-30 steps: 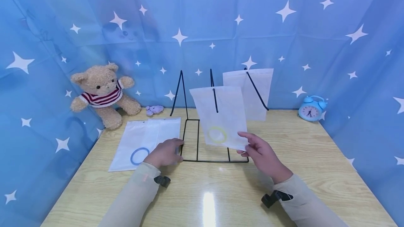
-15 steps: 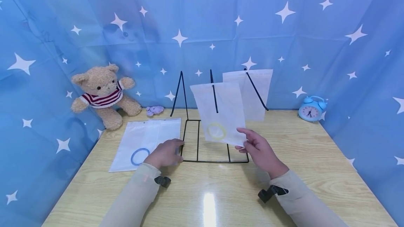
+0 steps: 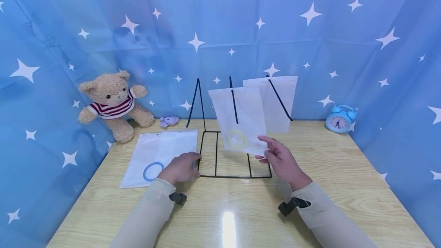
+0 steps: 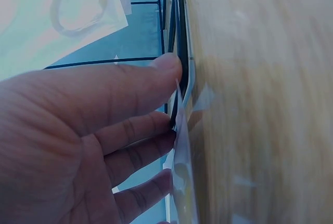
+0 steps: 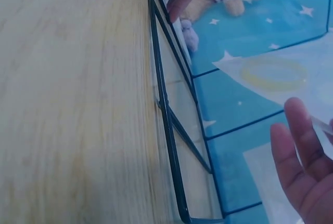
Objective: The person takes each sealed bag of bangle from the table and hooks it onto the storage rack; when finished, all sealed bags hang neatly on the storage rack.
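- Right fingers (image 3: 273, 142) pinch yellow-ring bag (image 3: 247, 116), on middle hook (image 3: 234, 106)
- Left fingers (image 3: 191, 155) grip rack (image 3: 234, 177)
- Right bag (image 3: 273, 106) hung
- Blue-ring bag (image 3: 164, 149) unhung, flat on desk (image 3: 344, 186)

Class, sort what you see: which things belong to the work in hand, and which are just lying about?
Likely in use:
black wire rack
bag with yellow ring
bag with blue ring
bag on right hook

Apparently lying about:
teddy bear
purple toy
alarm clock

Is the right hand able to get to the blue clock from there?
Probably yes: only tabletop shows between the right hand and the blue clock, though the hand would likely first have to let go of the white bag it pinches.
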Available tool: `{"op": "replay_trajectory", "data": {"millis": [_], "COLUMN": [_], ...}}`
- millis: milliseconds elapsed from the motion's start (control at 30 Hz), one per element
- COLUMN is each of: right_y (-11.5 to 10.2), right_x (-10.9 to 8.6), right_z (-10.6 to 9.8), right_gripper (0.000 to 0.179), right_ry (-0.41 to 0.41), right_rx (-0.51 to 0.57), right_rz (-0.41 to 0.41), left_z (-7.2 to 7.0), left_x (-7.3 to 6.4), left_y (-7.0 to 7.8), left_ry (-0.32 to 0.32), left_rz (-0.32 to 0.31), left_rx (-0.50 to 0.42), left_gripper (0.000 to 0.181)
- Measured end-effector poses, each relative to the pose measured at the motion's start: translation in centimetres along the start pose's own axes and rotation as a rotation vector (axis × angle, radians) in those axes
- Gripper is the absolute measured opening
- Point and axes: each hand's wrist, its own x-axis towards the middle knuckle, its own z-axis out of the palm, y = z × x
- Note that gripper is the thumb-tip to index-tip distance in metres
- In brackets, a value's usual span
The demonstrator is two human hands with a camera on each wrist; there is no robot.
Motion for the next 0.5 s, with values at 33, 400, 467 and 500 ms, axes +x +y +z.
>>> {"op": "replay_trajectory", "data": {"millis": [33,400,467,500], "right_y": [0.0,0.0,0.1,0.1], "right_x": [0.1,1.1,1.3,1.4], "right_z": [0.0,0.1,0.1,0.1], "right_gripper": [0.052,0.052,0.053,0.053], "right_ry": [0.000,0.010,0.013,0.015], "right_rx": [0.005,0.007,0.006,0.011], "right_rz": [0.000,0.032,0.037,0.036], "left_z": [0.0,0.0,0.0,0.0], "left_x": [0.0,0.1,0.1,0.1], "left_y": [0.0,-0.1,-0.1,-0.1], "left_ry": [0.001,0.004,0.005,0.006], "left_rz": [0.001,0.011,0.012,0.012], "left_rx": [0.001,0.003,0.003,0.003], "left_gripper": [0.067,0.067,0.067,0.067]}}
